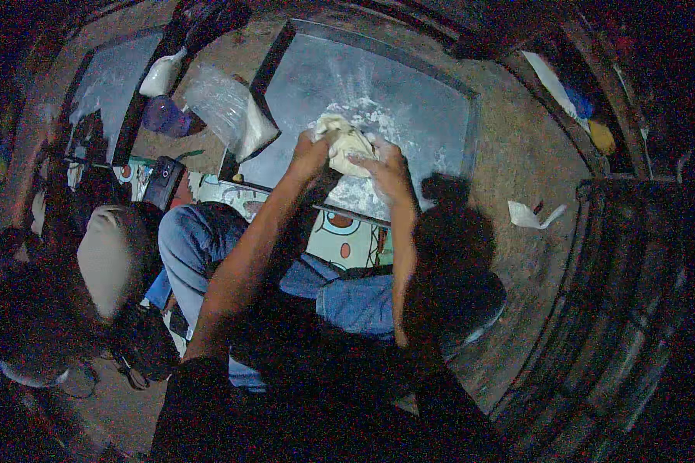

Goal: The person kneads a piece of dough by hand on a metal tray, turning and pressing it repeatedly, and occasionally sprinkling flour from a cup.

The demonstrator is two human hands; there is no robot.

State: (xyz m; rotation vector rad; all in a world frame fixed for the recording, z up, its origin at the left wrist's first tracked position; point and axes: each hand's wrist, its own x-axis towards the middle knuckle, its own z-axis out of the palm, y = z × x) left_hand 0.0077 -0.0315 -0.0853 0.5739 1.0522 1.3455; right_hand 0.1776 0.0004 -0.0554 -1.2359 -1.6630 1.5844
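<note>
A lump of pale dough (350, 147) is held between my two hands over a dark, flat tray (432, 100) dusted with white flour (363, 193). My left hand (310, 151) grips the dough's left side, and my right hand (388, 163) has its fingers wrapped on the right side. The dough looks creased and uneven on top. Whether its underside touches the tray is hidden. A clear plastic bag (218, 100) with white contents lies against the tray's left edge, near my left forearm.
Left of the bag are a small tied white bag (162, 75), a purple item (167, 117) and a second dark tray (114, 73). A phone (164, 184) lies nearby, beside another person's knee (110, 258). A torn white scrap (534, 214) is on the floor at right.
</note>
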